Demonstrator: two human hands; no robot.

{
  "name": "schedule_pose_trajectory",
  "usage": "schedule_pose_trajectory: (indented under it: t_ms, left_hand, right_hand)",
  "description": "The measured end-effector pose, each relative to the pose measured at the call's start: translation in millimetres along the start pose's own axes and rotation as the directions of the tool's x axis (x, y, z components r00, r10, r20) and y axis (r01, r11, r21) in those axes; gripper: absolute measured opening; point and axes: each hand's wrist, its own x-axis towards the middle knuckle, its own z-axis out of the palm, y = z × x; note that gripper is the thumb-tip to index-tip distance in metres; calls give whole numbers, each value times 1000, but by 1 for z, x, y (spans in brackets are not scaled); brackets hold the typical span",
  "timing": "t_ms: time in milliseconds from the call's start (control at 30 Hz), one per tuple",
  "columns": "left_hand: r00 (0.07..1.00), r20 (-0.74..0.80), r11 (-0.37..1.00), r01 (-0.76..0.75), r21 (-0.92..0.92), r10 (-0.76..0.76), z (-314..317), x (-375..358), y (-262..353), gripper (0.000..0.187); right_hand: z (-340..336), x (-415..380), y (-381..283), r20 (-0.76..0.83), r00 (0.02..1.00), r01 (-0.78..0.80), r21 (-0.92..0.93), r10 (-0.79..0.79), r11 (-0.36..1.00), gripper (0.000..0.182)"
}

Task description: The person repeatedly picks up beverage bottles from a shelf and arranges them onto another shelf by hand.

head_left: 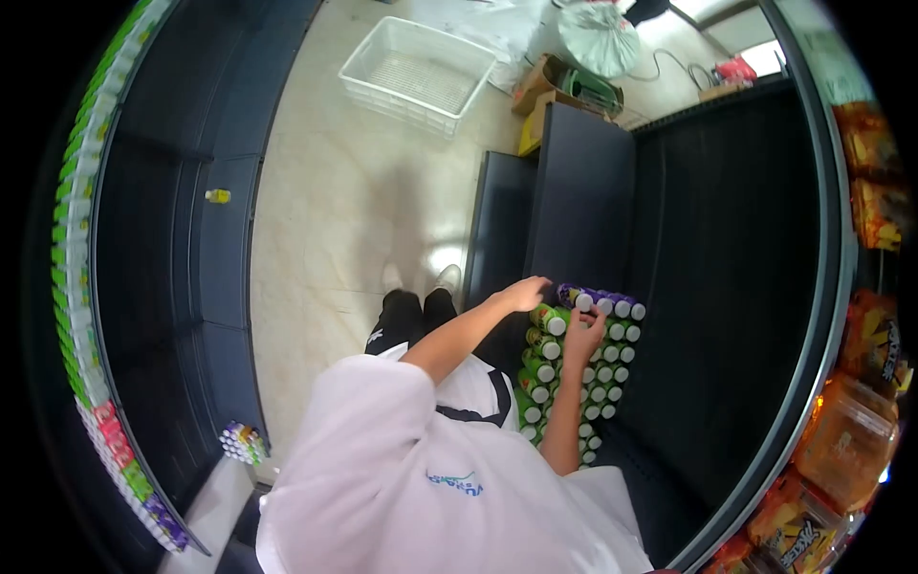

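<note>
Rows of green bottles (548,349) with white caps stand close together on a dark shelf to my right. Behind them is a row of purple bottles (568,292), also white-capped. My right hand (585,337) reaches over the green ones, thumb and fingers curled at the cap of the nearest purple bottle; its grip is partly hidden. Just left of that row, my left hand (525,294) has its fingers stretched out towards the same bottle and holds nothing that I can see.
A white plastic crate (418,100) sits on the tiled floor ahead. Cardboard boxes (537,88) and a tied pale bag (600,38) are beyond the shelf's far end. On the left shelving are a small yellow bottle (219,196) and a cluster of bottles (243,443). Orange packages (865,330) line the right edge.
</note>
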Motion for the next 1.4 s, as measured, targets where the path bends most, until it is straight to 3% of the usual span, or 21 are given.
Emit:
schedule_pose_trajectory:
  t_ms: [67, 100, 200, 233, 300, 400, 467, 533, 600, 633, 733, 800, 833, 900, 967, 1033, 1067, 1133, 1200, 1333, 1400]
  left_hand:
    - [985, -173, 995, -19, -98, 2, -22, -36, -18, 44]
    - [965, -252, 989, 29, -147, -65, -35, -60, -32, 42]
    - [861, -452, 953, 105, -285, -231, -74, -149, -105, 35]
    - [777, -533, 941, 305, -147, -335, -93, -186, -125, 34]
    - [557, -593, 808, 484, -336, -581, -125, -271, -167, 33]
    - [238, -675, 698, 438, -567, -698, -147, -405, -199, 30]
    - [-92, -730, 710, 177, -682, -678, -144, -502, -228, 29]
    - [-260, -669, 674, 81, -734, -696, -114, -583, -249, 29]
    - [-267, -636, 669, -51, -741, -724, -90, -660, -244, 31]
    - [-339, -612, 671, -81, -737, -714, -74, -689, -237, 31]
    - [-489, -429, 648, -507, -569, -759, 0, -744, -205, 35]
    - [-590, -335, 674, -582, -455, -735, 58, -752, -207, 34]
    - [-633, -276, 681, -588, -436, -723, 87, -748, -220, 33]
    - [-664, -26, 595, -650, -472, -747, 133, -722, -228, 34]
    - [-632, 101, 505, -695, -512, -768, 168, -691, -232, 30]
    - [-387, 91, 267, -770, -580, -918, 174, -713, -181, 28]
    - [-400, 113, 274, -781, -561, -910, 175, -729, -180, 28]
    - [-706, 163, 630, -695, -346, -689, 182, -755, -198, 28]
    - [-767, 184, 730, -641, -235, -615, 178, -798, -215, 27]
    - [-731, 64, 679, -659, -323, -679, 155, -897, -225, 28]
    - [-677, -63, 639, -654, -406, -733, 150, -932, -225, 34]
  right_hand:
    - [11, -17, -11, 22, 999, 29, 74, -31, 997, 40]
    - [11, -26, -33, 147, 987, -85, 122, 67, 989, 39]
    - [37, -58, -76, 297, 945, 75, 209, -136, 975, 33]
    - [53, -67, -86, 334, 904, 189, 250, -268, 950, 31]
    - [71, -84, -123, 523, 750, 314, 260, -406, 913, 28]
    - [101, -107, -174, 682, 466, 450, 367, -564, 814, 24]
    - [133, -127, -198, 670, 391, 490, 429, -631, 759, 20]
    - [151, -165, -239, 647, 381, 487, 467, -661, 738, 24]
    - [167, -223, -277, 688, 314, 516, 454, -654, 726, 27]
    - [179, -257, -292, 709, 267, 505, 473, -652, 722, 27]
    - [210, -368, -317, 743, 135, 484, 528, -655, 698, 26]
    - [223, -449, -326, 735, -179, 444, 653, -654, 613, 28]
    - [220, -491, -333, 724, -231, 445, 672, -649, 592, 28]
    - [200, -571, -342, 665, -534, 444, 746, -523, 496, 27]
    - [201, -635, -343, 626, -621, 449, 778, -472, 440, 27]
    - [209, -685, -342, 590, -687, 448, 803, -423, 393, 27]
    - [225, -705, -337, 549, -730, 422, 831, -408, 364, 27]
    - [248, -745, -331, 483, -783, 364, 866, -391, 341, 27]
    - [265, -779, -326, 504, -776, 419, 861, -380, 287, 26]
    - [313, -858, -324, 488, -806, 406, 868, -335, 286, 24]
    - [361, -894, -309, 269, -862, 171, 952, -429, 254, 23]
